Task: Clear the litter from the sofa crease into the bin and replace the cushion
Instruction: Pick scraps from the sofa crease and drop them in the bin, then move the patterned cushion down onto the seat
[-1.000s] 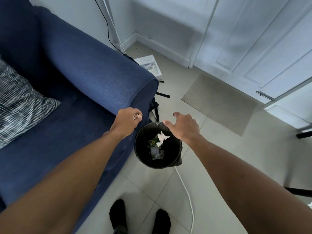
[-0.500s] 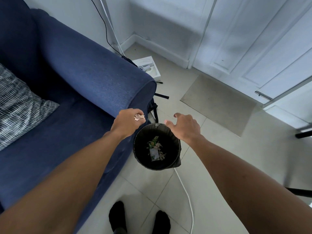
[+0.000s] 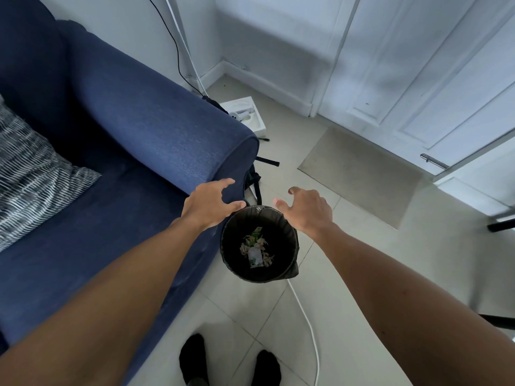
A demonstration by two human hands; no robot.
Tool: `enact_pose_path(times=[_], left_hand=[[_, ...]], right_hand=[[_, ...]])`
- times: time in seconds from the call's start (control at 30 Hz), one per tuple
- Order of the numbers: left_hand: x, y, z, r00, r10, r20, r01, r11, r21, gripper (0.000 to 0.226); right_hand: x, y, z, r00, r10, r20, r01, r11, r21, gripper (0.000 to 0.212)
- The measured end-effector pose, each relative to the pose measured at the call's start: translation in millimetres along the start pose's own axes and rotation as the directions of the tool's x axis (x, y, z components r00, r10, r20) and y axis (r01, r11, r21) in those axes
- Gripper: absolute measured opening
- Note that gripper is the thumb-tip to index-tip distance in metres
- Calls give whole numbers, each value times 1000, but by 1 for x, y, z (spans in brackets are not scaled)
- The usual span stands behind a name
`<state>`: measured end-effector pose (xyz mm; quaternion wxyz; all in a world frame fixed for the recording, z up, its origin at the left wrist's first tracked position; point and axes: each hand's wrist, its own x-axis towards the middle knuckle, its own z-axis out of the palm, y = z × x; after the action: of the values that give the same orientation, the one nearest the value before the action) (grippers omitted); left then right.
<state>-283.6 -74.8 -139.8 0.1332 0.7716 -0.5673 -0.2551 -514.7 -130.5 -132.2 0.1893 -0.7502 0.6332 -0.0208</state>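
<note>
Black bin [image 3: 289,263] with a crinkly bin liner, sitting on the pale floor tiles [image 3: 348,316] right against the front corner of the navy sofa [image 3: 119,140]. Down at the bottom of it there's the litter [image 3: 255,247], a little heap of pinkish scraps, something green, and a small whitish wrapper or card, can't make out more than that.

Both of the person's arms are stretched out over it. The left hand [image 3: 207,204] is up at the bin's far left rim, palm down, fingers spread loose and nothing in it, thumb tip just about at the rim, in front of the sofa's armrest. The right hand [image 3: 306,208] is on the other side, over the far right rim, also slack and empty, fingers splayed and curled a bit. Whether either one actually touches the liner, honestly can't tell from here.

The cushion [image 3: 30,174], grey and white stripy pattern, is lying on the sofa seat over at the left, tilted back against the backrest, well apart from the hands.

Other stuff around: a white cable [image 3: 308,324] snaking across the tiles from under the bin, a beige doormat [image 3: 359,171] in front of white panelled doors [image 3: 434,79], an open white box [image 3: 250,115] on the floor behind the armrest, and the person's feet in black socks [image 3: 192,358] at the bottom edge.
</note>
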Motion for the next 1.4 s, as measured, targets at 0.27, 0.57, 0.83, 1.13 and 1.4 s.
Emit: enact_pose_path(times=[0.27,0.57,0.83,1.13,1.4], left_hand=[[-5,-4,-17,999,-9,-40,8,1000,-17,72],[-18,-22,-77,992,-62,-113,57,997,-43,75],[-53,-73,-158,957,-148,-247,133,988,-80,77],[-110,-132,-264,865,-289,-411,275,957,-93,74],[-180,-184,-340,752,-371,-546,352,925,-143,76]], right_hand=[[2,-13,-12,1000,-18,5,18,1000,-24,60],[10,-65,-41,993,-119,-19,118,992,-52,72],[20,-158,-76,964,-263,47,266,961,-70,94],[16,-289,-104,882,-468,51,471,880,-66,96],[1,-408,-106,770,-637,31,637,765,-97,92]])
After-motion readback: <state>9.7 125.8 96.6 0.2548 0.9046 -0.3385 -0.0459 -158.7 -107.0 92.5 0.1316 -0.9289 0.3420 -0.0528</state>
